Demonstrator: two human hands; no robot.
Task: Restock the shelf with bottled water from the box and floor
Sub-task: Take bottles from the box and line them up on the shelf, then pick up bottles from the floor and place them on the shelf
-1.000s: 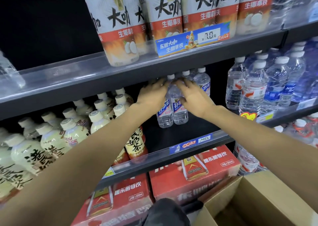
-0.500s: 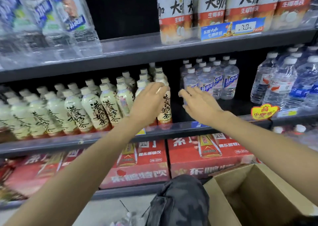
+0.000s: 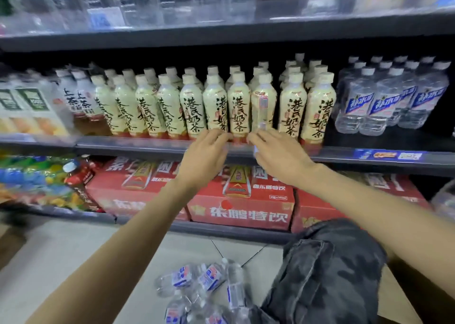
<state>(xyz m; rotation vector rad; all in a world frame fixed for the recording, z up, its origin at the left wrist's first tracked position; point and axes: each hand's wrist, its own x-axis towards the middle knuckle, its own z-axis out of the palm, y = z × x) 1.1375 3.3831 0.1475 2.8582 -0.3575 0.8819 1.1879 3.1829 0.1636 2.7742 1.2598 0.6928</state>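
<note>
Hovering empty with fingers relaxed, left hand and right hand sit at the shelf front edge; loose water bottles lie on the floor directly below, axes mixed, roughly equidistant from both hands.

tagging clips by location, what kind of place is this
Most likely a shop's drinks aisle. Rows of milk tea bottles and water bottles face outward on a shelf with a price tag strip, and red drink cartons sit on the bottom shelf.
</note>
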